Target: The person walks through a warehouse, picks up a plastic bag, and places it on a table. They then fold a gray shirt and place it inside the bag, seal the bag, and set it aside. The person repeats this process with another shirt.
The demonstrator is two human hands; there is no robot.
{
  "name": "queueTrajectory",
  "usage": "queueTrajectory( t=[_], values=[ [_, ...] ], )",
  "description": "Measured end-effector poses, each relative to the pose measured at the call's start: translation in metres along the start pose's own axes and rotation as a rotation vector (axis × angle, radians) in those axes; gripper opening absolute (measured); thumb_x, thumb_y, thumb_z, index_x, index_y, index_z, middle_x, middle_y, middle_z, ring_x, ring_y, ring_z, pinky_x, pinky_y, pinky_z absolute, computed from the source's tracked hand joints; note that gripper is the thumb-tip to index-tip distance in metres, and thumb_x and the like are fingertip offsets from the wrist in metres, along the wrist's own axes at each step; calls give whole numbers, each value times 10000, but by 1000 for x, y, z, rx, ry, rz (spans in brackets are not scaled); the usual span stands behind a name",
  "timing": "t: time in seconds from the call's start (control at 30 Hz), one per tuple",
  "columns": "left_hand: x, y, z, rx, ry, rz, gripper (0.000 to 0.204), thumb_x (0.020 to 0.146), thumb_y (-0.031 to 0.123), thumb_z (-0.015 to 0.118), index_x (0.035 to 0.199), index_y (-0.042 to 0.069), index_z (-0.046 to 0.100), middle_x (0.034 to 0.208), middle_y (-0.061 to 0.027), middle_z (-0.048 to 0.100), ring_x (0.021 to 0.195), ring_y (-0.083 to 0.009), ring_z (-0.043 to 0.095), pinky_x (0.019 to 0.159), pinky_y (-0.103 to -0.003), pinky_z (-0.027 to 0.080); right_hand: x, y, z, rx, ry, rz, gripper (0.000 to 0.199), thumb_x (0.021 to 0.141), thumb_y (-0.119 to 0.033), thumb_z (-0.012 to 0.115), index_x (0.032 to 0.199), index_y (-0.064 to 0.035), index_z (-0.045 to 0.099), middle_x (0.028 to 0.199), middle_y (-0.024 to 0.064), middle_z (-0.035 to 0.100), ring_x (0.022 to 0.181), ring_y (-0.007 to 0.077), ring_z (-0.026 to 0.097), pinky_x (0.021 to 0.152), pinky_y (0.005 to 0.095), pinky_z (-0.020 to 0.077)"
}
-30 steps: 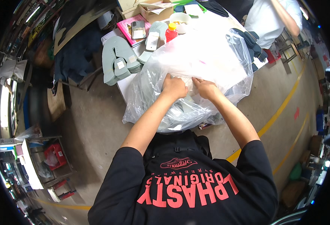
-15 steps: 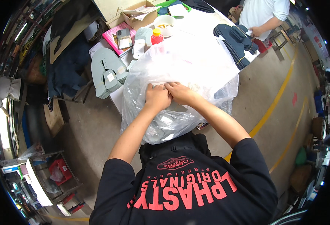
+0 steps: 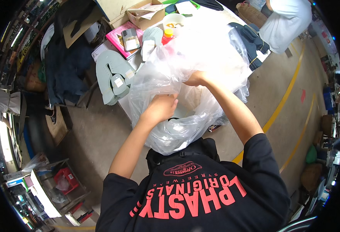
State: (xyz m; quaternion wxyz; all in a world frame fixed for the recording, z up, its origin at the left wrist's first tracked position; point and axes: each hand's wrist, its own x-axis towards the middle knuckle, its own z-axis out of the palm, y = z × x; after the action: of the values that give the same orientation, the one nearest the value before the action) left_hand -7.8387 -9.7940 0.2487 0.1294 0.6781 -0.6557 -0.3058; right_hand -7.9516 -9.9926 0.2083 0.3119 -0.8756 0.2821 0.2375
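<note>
A large clear plastic bag (image 3: 185, 133) lies crumpled over the near part of the table and hangs over its front edge toward my body. My left hand (image 3: 161, 107) is at the bag's left part, its fingers curled in against the plastic and the fingertips partly hidden. Farther off and to the right, my right hand (image 3: 195, 78) has its fingers closed on bunched plastic, which covers their tips. Between the hands the bag gapes, with a small dark curved shape inside that I cannot make out.
Stacked grey cut pieces (image 3: 107, 83) lie left of the bag. Beyond are a phone (image 3: 130, 40), a pink book (image 3: 116, 38), a red bottle with a yellow cap (image 3: 167, 36), a white bowl (image 3: 173, 21) and a cardboard box (image 3: 146, 17). Dark pieces (image 3: 251, 42) and another person (image 3: 287, 25) are at right.
My hands, together before, are now apart: the right has moved away and to the right, pulling plastic up, while the left has come slightly nearer. The person at right has shifted and leans.
</note>
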Motion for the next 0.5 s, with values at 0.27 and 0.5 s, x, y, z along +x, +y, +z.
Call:
queueTrajectory(
  t=[0.27, 0.5],
  values=[
    [-86, -92, -126, -979, 473, 174, 325, 1074, 176, 467, 1286, 27, 663, 1101, -97, 736, 1024, -155, 663, 901, -307, 490, -130, -139, -47, -261, -122, -386, 479, 1039, -339, 492, 820, 25, 715, 755, 217, 683, 728, 428, 660, 714, 504, 541],
    [-59, -310, -116, -1113, 691, -775, 636, 981, 577, 577, 1456, 160, 512, 1368, -99, 604, 1263, -266, 553, 1032, -520, 439, -71, -239, -12, 959, -235, -634, 566, 1063, -301, 552, 1500, 30, 413, 1417, 261, 554, 1283, 284, 586, 1044, 361, 487]
  ],
)
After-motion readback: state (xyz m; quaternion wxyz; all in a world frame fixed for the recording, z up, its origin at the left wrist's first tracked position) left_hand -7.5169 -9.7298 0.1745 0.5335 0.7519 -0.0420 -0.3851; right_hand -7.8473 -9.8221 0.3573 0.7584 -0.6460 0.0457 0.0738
